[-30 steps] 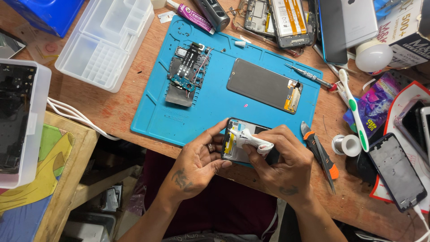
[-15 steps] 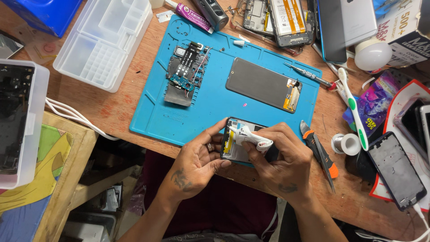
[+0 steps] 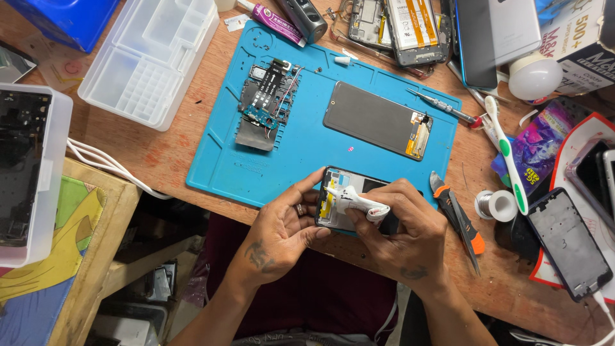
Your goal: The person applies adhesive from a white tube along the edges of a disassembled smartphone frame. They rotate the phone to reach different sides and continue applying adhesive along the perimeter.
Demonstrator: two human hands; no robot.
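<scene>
both hands work on an open phone frame point(image 3: 349, 198) at the near edge of the blue repair mat point(image 3: 307, 147).

the left hand point(image 3: 282, 234) pinches the frame's left side between thumb and fingers; the right hand point(image 3: 403, 234) is closed around a white glue tube point(image 3: 359, 202), nozzle touching the frame's inside. a phone screen point(image 3: 378, 120) lies mid-mat, a circuit board point(image 3: 266, 102) toward its far left corner, an orange utility knife point(image 3: 458, 218) on the bench just beside the right hand.

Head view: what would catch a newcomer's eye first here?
The bright blue repair mat at the middle of the cluttered wooden bench. At its near edge the left hand steadies an opened phone frame while the right hand presses a white cloth into it. A dark screen panel lies further back.
</scene>
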